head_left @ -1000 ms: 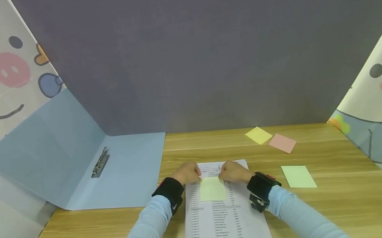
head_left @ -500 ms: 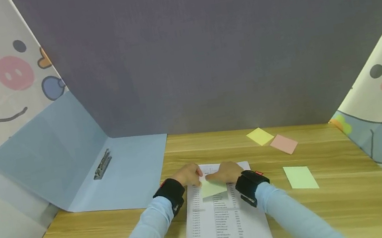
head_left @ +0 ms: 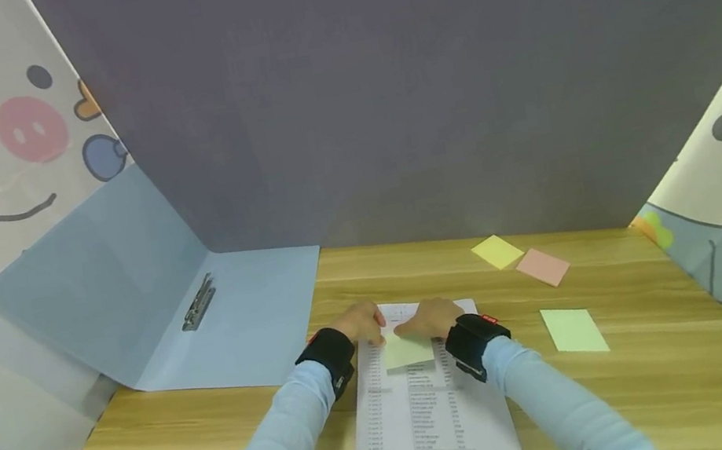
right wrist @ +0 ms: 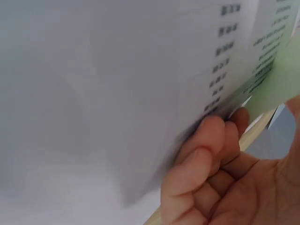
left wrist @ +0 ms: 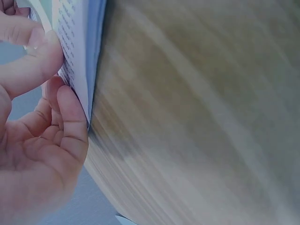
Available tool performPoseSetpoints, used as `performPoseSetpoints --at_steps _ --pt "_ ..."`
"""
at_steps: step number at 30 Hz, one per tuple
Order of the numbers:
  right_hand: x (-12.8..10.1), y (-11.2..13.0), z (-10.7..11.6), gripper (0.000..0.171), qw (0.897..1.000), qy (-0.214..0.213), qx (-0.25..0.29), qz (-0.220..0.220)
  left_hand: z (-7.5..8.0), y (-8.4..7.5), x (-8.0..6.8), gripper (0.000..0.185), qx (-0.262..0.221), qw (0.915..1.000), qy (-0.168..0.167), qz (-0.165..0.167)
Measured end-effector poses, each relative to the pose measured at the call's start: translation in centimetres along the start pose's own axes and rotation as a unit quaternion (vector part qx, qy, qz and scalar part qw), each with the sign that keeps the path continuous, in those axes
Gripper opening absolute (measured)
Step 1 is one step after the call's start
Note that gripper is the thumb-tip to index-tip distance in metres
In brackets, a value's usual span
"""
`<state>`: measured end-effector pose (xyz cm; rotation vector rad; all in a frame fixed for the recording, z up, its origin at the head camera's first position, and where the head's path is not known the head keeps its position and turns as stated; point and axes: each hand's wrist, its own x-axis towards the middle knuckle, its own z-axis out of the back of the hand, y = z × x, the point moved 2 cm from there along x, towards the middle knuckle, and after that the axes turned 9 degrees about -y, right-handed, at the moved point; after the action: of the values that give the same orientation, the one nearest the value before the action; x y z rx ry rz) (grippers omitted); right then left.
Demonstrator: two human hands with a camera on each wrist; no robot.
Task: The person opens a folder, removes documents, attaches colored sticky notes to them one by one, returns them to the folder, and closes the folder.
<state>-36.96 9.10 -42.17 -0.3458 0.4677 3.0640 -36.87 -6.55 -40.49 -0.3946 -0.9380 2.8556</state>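
Note:
A pale green sticky note (head_left: pixel 407 348) lies over the upper part of a stack of printed sheets (head_left: pixel 431 428) in the head view. Its lower edge stands slightly off the page, with a shadow beneath. My left hand (head_left: pixel 361 324) pinches the note near its upper left corner; the left wrist view shows thumb and forefinger together beside the sheets' edge. With its thumb stretched left across the note's top, my right hand (head_left: pixel 430 318) holds the note too. Its other fingers (right wrist: pixel 206 140) are curled against the printed page in the right wrist view. The exact right fingertip contact is hidden.
An open blue folder (head_left: pixel 251 299) with a metal clip (head_left: pixel 199 304) lies at the left. On the wooden table to the right are another green note (head_left: pixel 575 330), a pink note (head_left: pixel 543 268) and a yellow note (head_left: pixel 498 252). A grey panel (head_left: pixel 382 94) closes the back.
My right hand has shifted left from the note's right corner, its thumb now reaching along the top edge. The note's lower edge has lifted off the page. My left hand has kept its place.

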Motion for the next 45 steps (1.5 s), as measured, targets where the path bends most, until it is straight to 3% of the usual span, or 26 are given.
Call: performPoseSetpoints --at_steps 11,27,33,37,45 --pt "-1.2 -1.4 1.2 0.05 0.996 0.014 0.074 -0.036 0.1 0.0 0.1 0.024 -0.021 0.9997 -0.007 0.012" --pt "-1.3 -2.9 2.2 0.03 0.996 0.008 0.091 0.018 0.1 -0.1 -0.1 0.023 -0.023 0.9996 -0.016 0.004" --pt "-1.3 -1.9 1.5 0.041 0.998 0.006 0.06 0.022 0.0 0.3 -0.1 0.023 -0.029 0.9995 -0.015 0.004" --pt "-1.0 -1.0 1.1 0.052 1.0 0.016 0.011 0.008 0.0 0.4 0.1 0.024 -0.029 0.9995 -0.003 -0.005" --pt "-1.4 0.5 1.2 0.074 0.999 0.011 -0.028 -0.033 0.1 0.2 0.4 0.027 -0.006 0.9996 0.015 -0.023"
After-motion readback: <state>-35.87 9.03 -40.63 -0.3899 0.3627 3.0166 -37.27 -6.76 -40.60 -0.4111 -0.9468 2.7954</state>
